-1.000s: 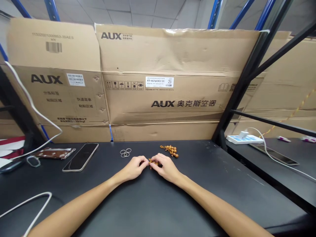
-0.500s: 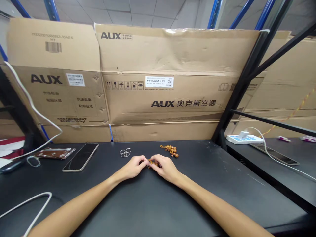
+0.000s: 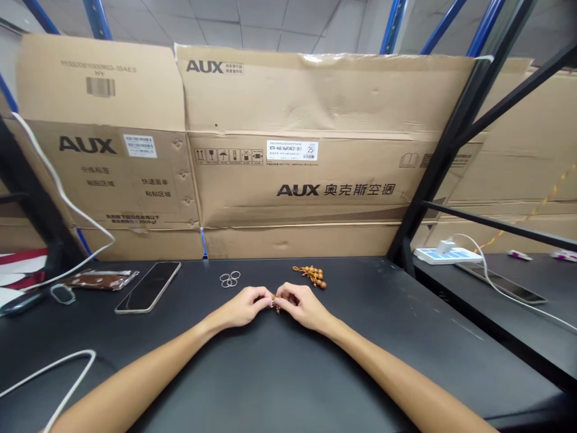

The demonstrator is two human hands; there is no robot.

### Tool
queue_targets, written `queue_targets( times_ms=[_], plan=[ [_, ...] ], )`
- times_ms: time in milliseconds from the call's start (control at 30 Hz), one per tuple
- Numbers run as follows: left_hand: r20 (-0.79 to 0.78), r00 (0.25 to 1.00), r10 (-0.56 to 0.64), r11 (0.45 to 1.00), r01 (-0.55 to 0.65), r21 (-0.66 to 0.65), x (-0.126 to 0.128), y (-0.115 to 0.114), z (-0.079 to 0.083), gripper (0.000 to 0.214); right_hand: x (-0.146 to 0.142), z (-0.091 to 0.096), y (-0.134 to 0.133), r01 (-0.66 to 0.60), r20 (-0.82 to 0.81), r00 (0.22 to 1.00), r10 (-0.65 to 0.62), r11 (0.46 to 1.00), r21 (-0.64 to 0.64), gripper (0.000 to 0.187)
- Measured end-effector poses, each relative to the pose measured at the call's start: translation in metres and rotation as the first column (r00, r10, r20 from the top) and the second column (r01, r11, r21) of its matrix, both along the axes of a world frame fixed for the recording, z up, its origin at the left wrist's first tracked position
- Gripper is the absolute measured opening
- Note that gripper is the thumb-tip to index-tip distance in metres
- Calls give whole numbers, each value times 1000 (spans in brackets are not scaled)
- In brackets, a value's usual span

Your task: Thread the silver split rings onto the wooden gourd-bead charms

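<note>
Wooden bead strand point(image 3: 275, 304) clamped in grip of left hand point(image 3: 243, 305) and right hand point(image 3: 303, 306); second strand point(image 3: 311, 276) beyond.

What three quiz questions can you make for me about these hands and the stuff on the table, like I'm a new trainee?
1. Which is closer to the phone: the left hand or the right hand?
2. True or false: the pinched brown beads touch the metal rings.
3. What brand word is printed in big letters on the cardboard box behind the black table?

Key: 1. The left hand. 2. False. 3. AUX.
</note>
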State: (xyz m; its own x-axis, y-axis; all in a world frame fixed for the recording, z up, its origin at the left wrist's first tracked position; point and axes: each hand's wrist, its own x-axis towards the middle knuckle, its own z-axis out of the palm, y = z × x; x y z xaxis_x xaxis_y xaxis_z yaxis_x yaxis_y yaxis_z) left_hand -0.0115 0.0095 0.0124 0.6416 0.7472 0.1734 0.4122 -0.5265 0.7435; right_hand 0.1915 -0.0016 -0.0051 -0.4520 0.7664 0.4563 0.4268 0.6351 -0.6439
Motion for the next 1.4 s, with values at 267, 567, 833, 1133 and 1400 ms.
queue_targets(
  times_ms=[267,567,833,1133,1400],
  plan=[
    [24,999,-42,999,43,-30,-1,4,0,29,1,4,-4,-38,61,997,36,999,36,17],
    [44,997,-66,998,67,-17,-1,4,3,29,1,1,-6,-7,150,988,-31,969,246,16],
    [50,998,-50,999,51,-10,-2,6,1,30,2,-3,-1,-19,146,989,-24,959,282,12],
    [48,997,-59,998,58,17,0,4,0,32,1,-4,1,-10,222,974,-53,961,276,14],
    [86,996,-20,999,16,46,4,2,-6,33,2,-2,0,-21,260,964,-56,959,283,12]
  ],
)
